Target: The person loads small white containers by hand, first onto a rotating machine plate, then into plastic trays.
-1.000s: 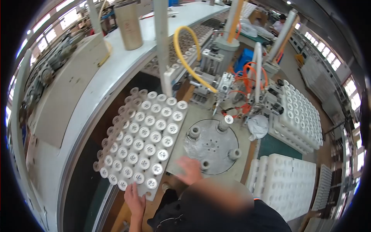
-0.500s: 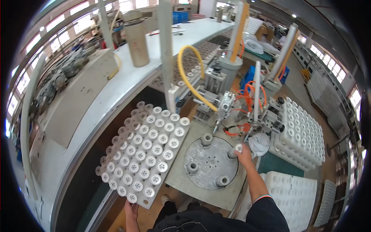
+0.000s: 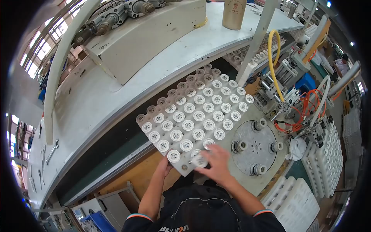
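While pinching white cup point(image 3: 198, 161) in right hand point(image 3: 218, 162), lower centre, and touching tray point(image 3: 179, 166) with left hand point(image 3: 164, 167) (can't tell grip), likely handles light, stiff; take by sides.

Cups point(image 3: 199, 116) in tray point(image 3: 185, 173), bench point(image 3: 123, 94) behind; turntable point(image 3: 247, 160) right of tray, four holders point(image 3: 240, 145) on it; cloth point(image 3: 296, 149) and stacked trays point(image 3: 326, 162) further right.

The left forearm point(image 3: 152, 194) slanted steeply upward just left of the lower middle, its left hand point(image 3: 164, 167) partly hidden at the fingers. From the lower right, the right forearm point(image 3: 241, 194) angled up and leftward; the slightly blurred right hand point(image 3: 216, 162) pointed left, thumb and fingers curved in a pinching grip.
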A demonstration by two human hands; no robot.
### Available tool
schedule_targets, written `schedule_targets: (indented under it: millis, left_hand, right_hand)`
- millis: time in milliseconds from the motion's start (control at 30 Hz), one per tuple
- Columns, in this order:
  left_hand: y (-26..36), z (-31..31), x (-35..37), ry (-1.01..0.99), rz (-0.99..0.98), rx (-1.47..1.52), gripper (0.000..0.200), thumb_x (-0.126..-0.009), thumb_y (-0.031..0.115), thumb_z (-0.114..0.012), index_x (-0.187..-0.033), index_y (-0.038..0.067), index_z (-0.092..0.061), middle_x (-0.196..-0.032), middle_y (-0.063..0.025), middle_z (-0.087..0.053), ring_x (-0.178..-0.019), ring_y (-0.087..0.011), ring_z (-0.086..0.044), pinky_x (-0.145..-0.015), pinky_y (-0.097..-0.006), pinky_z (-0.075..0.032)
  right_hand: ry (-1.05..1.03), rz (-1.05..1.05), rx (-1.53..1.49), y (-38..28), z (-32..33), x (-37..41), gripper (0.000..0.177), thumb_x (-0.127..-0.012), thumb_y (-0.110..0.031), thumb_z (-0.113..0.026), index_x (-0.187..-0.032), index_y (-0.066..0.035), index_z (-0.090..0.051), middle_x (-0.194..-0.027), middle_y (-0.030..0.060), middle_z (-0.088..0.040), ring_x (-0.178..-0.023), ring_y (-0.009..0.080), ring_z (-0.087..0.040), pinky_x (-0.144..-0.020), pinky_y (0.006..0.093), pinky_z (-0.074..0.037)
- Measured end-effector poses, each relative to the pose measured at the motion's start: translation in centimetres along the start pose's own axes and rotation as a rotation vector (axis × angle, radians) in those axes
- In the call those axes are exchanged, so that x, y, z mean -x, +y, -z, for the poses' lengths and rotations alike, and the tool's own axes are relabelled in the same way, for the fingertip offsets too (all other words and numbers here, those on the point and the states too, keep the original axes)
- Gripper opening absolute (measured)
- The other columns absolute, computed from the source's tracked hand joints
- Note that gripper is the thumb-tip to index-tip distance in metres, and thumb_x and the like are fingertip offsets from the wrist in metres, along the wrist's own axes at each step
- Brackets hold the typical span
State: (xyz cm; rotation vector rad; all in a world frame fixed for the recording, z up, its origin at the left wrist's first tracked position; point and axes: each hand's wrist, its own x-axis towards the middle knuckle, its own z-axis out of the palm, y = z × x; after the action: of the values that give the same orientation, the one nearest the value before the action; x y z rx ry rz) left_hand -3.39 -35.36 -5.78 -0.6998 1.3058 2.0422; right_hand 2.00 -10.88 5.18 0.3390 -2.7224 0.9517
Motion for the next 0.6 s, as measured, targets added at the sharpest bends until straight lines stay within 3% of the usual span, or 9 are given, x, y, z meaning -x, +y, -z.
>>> schedule_targets:
  millis: [167, 233, 367, 433, 500, 600]
  left_hand:
    - [-1.7, 1.5, -1.9, -0.019, -0.153, 0.165, 0.035, -0.096, 0.027, -0.046, -0.125, 0.007, -0.050, -0.121, -0.0069, -0.058, -0.110, -0.0209, -0.056, -0.094, -0.0378, -0.047]
    - [-1.9, 2.0, -2.6, -0.072, -0.171, 0.327, 0.036, -0.092, 0.014, -0.054, -0.126, 0.004, -0.047, -0.115, -0.0093, -0.061, -0.105, -0.0224, -0.059, -0.088, -0.0380, -0.051]
    - [-1.0, 1.0, -2.5, -0.105, -0.193, 0.404, 0.036, -0.092, 0.014, -0.051, -0.126, 0.004, -0.046, -0.115, -0.0111, -0.060, -0.105, -0.0235, -0.060, -0.088, -0.0403, -0.052]
    - [0.3, -0.6, -1.4, -0.005, -0.373, 0.348, 0.038, -0.094, 0.022, -0.047, -0.127, 0.004, -0.046, -0.120, -0.0115, -0.058, -0.109, -0.0266, -0.058, -0.093, -0.0457, -0.049]
    - [2.1, -1.6, -0.1, -0.083, -0.432, 0.438, 0.042, -0.094, 0.026, -0.048, -0.128, 0.003, -0.045, -0.122, -0.0140, -0.056, -0.109, -0.0291, -0.057, -0.093, -0.0473, -0.049]
    - [3.2, 0.1, 0.7, -0.037, -0.479, 0.432, 0.042, -0.094, 0.027, -0.045, -0.128, 0.002, -0.045, -0.122, -0.0143, -0.055, -0.109, -0.0301, -0.057, -0.092, -0.0471, -0.050]
  right_hand:
    - [-0.272, 0.116, 0.158, -1.7, -6.5, -0.3, 0.060, -0.066, -0.045, -0.073, -0.110, -0.008, -0.057, -0.128, 0.0093, -0.048, -0.127, 0.0292, -0.035, -0.101, 0.0529, -0.025]
    - [-0.228, 0.094, 0.166, -2.2, -6.6, 0.2, 0.061, -0.065, -0.047, -0.073, -0.110, -0.009, -0.057, -0.127, 0.0087, -0.048, -0.127, 0.0271, -0.036, -0.101, 0.0499, -0.026]
    - [-0.062, 0.004, 0.073, -3.8, -4.9, 0.3, 0.060, -0.069, -0.046, -0.072, -0.116, -0.012, -0.056, -0.128, 0.0078, -0.046, -0.126, 0.0264, -0.036, -0.099, 0.0481, -0.026]
    - [0.041, -0.016, 0.017, -3.5, -4.3, 0.5, 0.059, -0.071, -0.046, -0.071, -0.118, -0.013, -0.056, -0.128, 0.0078, -0.046, -0.125, 0.0267, -0.037, -0.099, 0.0473, -0.027]
    - [0.161, -0.120, -0.059, -1.6, -3.1, 1.4, 0.057, -0.074, -0.044, -0.070, -0.120, -0.014, -0.056, -0.127, 0.0084, -0.047, -0.122, 0.0276, -0.041, -0.098, 0.0447, -0.028]
    - [0.227, -0.273, 0.044, 3.5, -1.6, 4.4, 0.043, -0.077, -0.031, -0.066, -0.114, -0.011, -0.059, -0.117, 0.0109, -0.054, -0.110, 0.0306, -0.048, -0.092, 0.0432, -0.035]
